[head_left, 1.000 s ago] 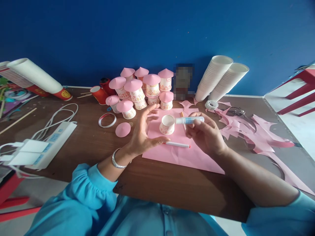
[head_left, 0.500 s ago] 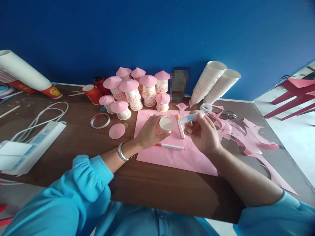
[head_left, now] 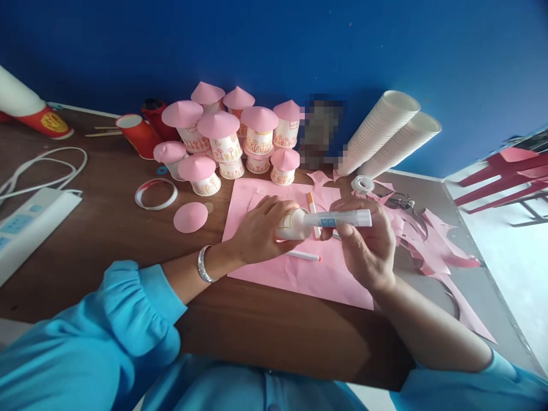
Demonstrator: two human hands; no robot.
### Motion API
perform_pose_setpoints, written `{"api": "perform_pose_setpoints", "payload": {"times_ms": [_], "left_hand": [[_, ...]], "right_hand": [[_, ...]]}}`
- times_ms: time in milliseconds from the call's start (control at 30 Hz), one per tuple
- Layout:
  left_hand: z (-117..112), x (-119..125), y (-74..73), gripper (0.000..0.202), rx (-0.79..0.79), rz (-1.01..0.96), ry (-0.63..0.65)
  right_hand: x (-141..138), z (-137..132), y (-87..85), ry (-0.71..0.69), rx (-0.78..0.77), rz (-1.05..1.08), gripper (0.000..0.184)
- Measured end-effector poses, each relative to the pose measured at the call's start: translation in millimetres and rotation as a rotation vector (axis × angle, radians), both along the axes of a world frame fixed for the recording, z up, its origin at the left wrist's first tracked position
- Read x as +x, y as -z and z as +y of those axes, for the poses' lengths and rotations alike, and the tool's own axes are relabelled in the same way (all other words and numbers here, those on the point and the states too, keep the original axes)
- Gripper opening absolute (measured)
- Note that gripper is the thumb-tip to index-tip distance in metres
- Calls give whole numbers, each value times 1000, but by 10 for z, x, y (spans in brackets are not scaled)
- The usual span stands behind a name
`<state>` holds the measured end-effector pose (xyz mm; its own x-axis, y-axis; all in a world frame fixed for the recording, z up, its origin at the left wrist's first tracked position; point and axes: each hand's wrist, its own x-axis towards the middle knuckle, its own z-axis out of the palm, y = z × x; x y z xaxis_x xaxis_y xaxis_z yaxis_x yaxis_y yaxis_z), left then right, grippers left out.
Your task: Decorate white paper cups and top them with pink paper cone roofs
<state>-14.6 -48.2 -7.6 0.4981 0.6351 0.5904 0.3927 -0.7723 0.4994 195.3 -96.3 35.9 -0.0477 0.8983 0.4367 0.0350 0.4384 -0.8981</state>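
My left hand (head_left: 259, 231) grips a small cut paper cup (head_left: 291, 224) with orange drawings, tilted on its side above a pink paper sheet (head_left: 299, 274). My right hand (head_left: 367, 240) holds a white glue tube (head_left: 342, 218) level, its tip touching the cup's rim. A white marker with a red cap (head_left: 303, 256) lies on the sheet under the hands. A loose pink paper cone (head_left: 190, 217) rests on the brown table left of the sheet.
Several cup houses with pink cone roofs (head_left: 226, 140) stand at the back. Two stacks of white cups (head_left: 385, 134) lean on the blue wall. Pink scraps (head_left: 432, 240), scissors (head_left: 400, 200), a tape roll (head_left: 362, 184), a cut rim ring (head_left: 156, 194), red cups (head_left: 137, 134) and a power strip (head_left: 25, 225) surround them.
My left hand closed on the cup, lifted it and tipped it sideways. My right hand brought the glue tube's tip to the cup's rim. The view moved closer.
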Motion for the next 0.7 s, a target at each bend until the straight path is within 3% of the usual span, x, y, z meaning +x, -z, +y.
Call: {"api": "perform_pose_setpoints", "payload": {"times_ms": [200,333,533,700], "left_hand": [[0,-16,49,48,54,57,-20],[-25,-10,61,47,55,102,-25],[-36,0,56,48,63,92,-19],[-35,-11,54,50,115,89,15]], "right_hand": [[-25,41,25,-96,147,-16,12],[-34,35,33,-92,178,-78,16],[-4,41,24,-71,300,-272,39],[11,52,-20,-48,409,-385,37]]}}
